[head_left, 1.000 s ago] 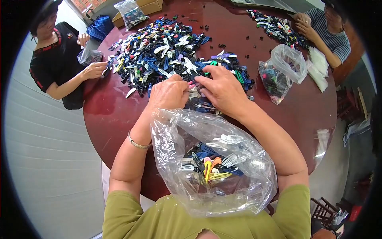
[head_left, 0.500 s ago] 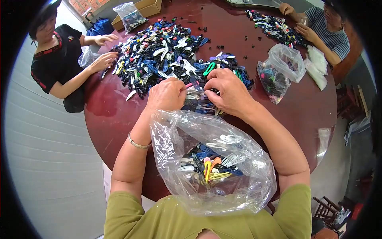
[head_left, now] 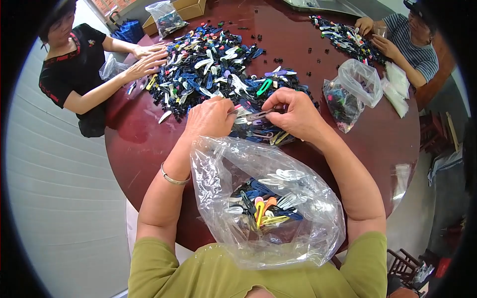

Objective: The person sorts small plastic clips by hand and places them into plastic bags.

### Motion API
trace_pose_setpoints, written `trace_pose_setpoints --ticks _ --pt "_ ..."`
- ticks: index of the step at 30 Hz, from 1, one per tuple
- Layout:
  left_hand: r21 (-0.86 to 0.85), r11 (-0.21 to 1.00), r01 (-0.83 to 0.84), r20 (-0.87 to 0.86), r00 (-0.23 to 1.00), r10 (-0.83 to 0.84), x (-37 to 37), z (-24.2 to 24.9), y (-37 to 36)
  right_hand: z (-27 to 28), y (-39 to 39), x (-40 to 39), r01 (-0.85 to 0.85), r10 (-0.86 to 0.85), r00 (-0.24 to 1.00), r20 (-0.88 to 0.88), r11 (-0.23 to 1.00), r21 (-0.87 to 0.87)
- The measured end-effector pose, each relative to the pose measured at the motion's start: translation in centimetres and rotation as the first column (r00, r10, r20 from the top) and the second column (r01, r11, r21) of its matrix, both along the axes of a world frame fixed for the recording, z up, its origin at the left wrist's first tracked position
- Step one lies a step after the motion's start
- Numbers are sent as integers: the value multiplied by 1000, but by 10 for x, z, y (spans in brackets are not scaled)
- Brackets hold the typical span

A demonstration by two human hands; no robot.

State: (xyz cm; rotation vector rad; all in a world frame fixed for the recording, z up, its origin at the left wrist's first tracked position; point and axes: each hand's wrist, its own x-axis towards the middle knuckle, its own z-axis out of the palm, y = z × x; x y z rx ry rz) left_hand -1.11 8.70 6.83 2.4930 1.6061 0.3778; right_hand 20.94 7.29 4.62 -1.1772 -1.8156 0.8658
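Note:
A large heap of hair clips [head_left: 208, 69], mostly black, blue and white, covers the middle of the table. At its near edge my right hand [head_left: 296, 113] pinches a dark grey snap hair clip [head_left: 257, 115] between thumb and fingers. My left hand [head_left: 211, 117] is closed at the heap's edge, just left of that clip; whatever its fingers hold is hidden. Below both hands, an open clear plastic bag [head_left: 213, 184] spreads against my body, with white, blue, black, yellow and orange snap clips [head_left: 261, 206] inside. A green clip [head_left: 264, 87] lies beyond my right hand.
On the round red table [head_left: 144, 159], a clear bag of small clips [head_left: 348, 99] stands at right. A co-worker at left has both hands [head_left: 149, 59] on the heap. Another co-worker sits behind a smaller clip pile [head_left: 348, 39]. A filled bag [head_left: 166, 20] stands far left.
My right hand has shifted slightly right and down, and the grey clip now shows in its pinch. The left co-worker's hands have moved farther onto the heap.

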Motion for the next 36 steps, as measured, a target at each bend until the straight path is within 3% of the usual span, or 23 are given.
trace_pose_setpoints --ticks 4,8,11,14,17,20,21,24,28,34,36 --pt "5 1000 3 47 999 -4 5 6 -7 6 -1 0 33 -38 998 -44 995 -99" --pt "60 988 142 140 979 -149 8 4 -11 0 2 -1 36 -42 996 -81 996 -76" --pt "113 966 232 122 962 -245 9 -6 -10 -1 1 -1 52 -57 996 62 995 87" --pt "136 963 231 80 967 -243 12 -8 -11 -8 1 1 -49 -68 964 257 905 422" --pt "192 956 223 112 962 -247 11 -8 -10 -5 -2 -1 -15 -131 955 267 875 484" --pt "236 950 204 192 948 -252 10 -8 -6 7 0 -1 89 -101 994 48 973 212" --pt "220 956 192 214 947 -240 9 -8 -5 9 1 1 93 -104 993 53 978 186" --pt "272 941 203 271 922 -277 12 -9 -5 20 -6 -1 -31 17 996 -90 986 -162" --pt "363 906 217 312 888 -337 13 -10 -3 22 -6 1 -71 50 994 -102 974 -215" --pt "362 917 168 362 881 -305 12 -10 -2 7 1 7 -174 102 958 -268 950 -259" --pt "332 933 138 357 898 -259 10 -10 0 11 0 8 -89 68 990 -123 980 -178"
